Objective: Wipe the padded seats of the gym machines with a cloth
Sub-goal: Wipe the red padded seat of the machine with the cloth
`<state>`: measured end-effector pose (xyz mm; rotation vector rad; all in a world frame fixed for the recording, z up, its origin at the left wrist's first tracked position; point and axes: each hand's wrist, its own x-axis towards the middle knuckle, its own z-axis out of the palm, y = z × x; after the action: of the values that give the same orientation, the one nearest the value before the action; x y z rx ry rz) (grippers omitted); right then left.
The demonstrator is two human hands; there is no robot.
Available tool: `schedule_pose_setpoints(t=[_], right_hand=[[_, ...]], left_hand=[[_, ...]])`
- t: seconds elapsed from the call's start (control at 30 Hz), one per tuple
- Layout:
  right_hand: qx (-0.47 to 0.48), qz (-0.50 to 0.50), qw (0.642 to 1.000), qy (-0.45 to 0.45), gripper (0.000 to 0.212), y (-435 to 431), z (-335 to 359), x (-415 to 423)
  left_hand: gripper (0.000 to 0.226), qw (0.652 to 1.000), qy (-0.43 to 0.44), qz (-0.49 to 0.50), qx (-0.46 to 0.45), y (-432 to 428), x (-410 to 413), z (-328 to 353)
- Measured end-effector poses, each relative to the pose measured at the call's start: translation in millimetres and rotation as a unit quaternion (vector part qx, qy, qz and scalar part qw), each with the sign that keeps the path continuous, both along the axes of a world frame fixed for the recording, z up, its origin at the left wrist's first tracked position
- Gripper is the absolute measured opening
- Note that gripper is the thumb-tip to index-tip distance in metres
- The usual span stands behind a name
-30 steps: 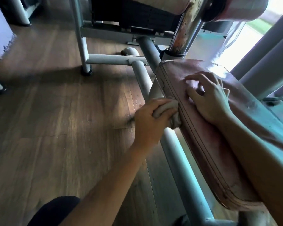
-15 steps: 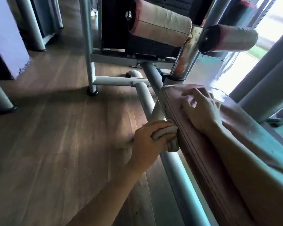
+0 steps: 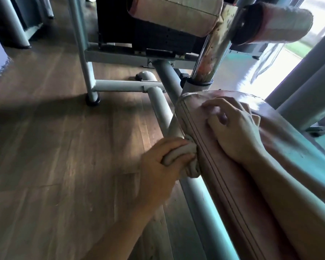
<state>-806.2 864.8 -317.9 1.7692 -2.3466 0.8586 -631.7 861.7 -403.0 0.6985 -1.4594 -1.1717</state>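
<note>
1. Left hand [image 3: 158, 164] grips a bunched pale grey cloth [image 3: 188, 162], with fingers and thumb wrapped round the wad.
2. The cloth is pressed against the left side wall of the long worn pink vinyl padded seat [image 3: 221, 186], just below the stitched seam and near the far end.
3. The cloth's lower edge hangs just over the grey painted steel frame tube [image 3: 201, 201] under the seat; can't tell if it touches.
4. Right hand [image 3: 236, 128] rests on top of the seat with fingers loosely bent and tips on the vinyl. Nothing seen in it; likely bracing.
5. Key relation: the seat's long axis runs from the wearer's lower right up to the rusty chrome post [image 3: 210, 53]. The side wall lies directly right of the left grip, in contact through the cloth.
6. Left hand is the nearer one to that wall; the right is above it.
7. Judgement: mid-wipe on the side. The next stroke should slide along the axis, keeping pressure rightward.
8. Brown wood plank floor [image 3: 64, 147] lies to the left.
</note>
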Motion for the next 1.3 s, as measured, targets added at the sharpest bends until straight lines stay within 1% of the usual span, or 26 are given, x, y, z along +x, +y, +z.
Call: schedule_pose_setpoints(t=[0.07,0.13,0.2,0.27,0.37,0.43,0.5,0.57,0.6,0.67,0.73,0.8,0.83,0.9,0.93,0.97,1.07,1.17,1.23,1.3], right_hand=[[0.003,0.002,1.000,0.005,0.028,-1,0,1],[0.004,0.000,1.000,0.005,0.033,-1,1,1],[0.002,-0.001,1.000,0.005,0.035,-1,1,0],[0.001,-0.003,1.000,0.005,0.035,0,1,0],[0.005,-0.001,1.000,0.003,0.034,-1,0,0],[0.006,-0.001,1.000,0.000,0.034,-1,1,0],[0.008,-0.002,1.000,-0.001,0.033,0,2,2],[0.009,-0.002,1.000,-0.002,0.033,1,2,3],[0.009,-0.003,1.000,-0.002,0.033,1,2,3],[0.012,0.000,1.000,0.001,0.030,0,3,3],[0.013,-0.001,1.000,-0.001,0.024,0,2,1],[0.013,-0.001,1.000,-0.003,0.023,-1,1,-1],[0.011,0.000,1.000,-0.002,0.023,0,0,-1],[0.009,0.004,1.000,-0.001,0.024,0,0,-1],[0.009,0.003,1.000,-0.004,0.025,-1,0,-1],[0.010,0.001,1.000,-0.007,0.028,-1,0,-1],[0.013,-0.003,1.000,-0.005,0.029,-2,1,-1],[0.015,-0.004,1.000,-0.008,0.027,0,1,0],[0.017,-0.003,1.000,-0.006,0.026,1,3,2],[0.022,-0.002,1.000,-0.011,0.023,2,6,4]], left_hand=[[0.023,0.999,-0.002,0.039,-0.015,-32,-7,1],[0.022,0.998,0.021,0.055,0.003,-51,-14,6],[0.023,0.998,0.011,0.055,-0.007,-35,-13,5],[0.025,0.999,-0.009,0.035,-0.025,-16,-8,3],[0.025,0.997,-0.008,0.054,-0.052,-48,-8,4],[0.024,0.998,0.003,0.051,-0.038,-59,-11,7],[0.026,1.000,0.002,0.029,-0.012,-37,-9,7],[0.030,1.000,-0.004,0.002,-0.021,-12,-3,8],[0.029,1.000,-0.009,0.002,-0.030,-13,-2,11],[0.024,0.999,-0.007,0.033,-0.032,-43,-8,16],[0.023,0.999,0.001,0.048,0.005,-77,-14,23],[0.024,0.998,-0.006,0.057,0.010,-78,-17,24],[0.023,0.998,-0.017,0.055,-0.005,-67,-15,22],[0.022,0.996,-0.041,0.054,-0.063,-39,-7,18],[0.022,0.994,-0.047,0.054,-0.086,-35,-6,15],[0.023,0.993,-0.047,0.055,-0.090,-40,-8,15],[0.022,0.997,-0.016,0.043,-0.062,-67,-14,18],[0.022,0.998,-0.007,0.053,-0.034,-68,-17,21],[0.020,0.998,-0.033,0.047,-0.031,-64,-12,27],[0.018,0.996,-0.078,0.031,-0.032,-65,-5,39]])
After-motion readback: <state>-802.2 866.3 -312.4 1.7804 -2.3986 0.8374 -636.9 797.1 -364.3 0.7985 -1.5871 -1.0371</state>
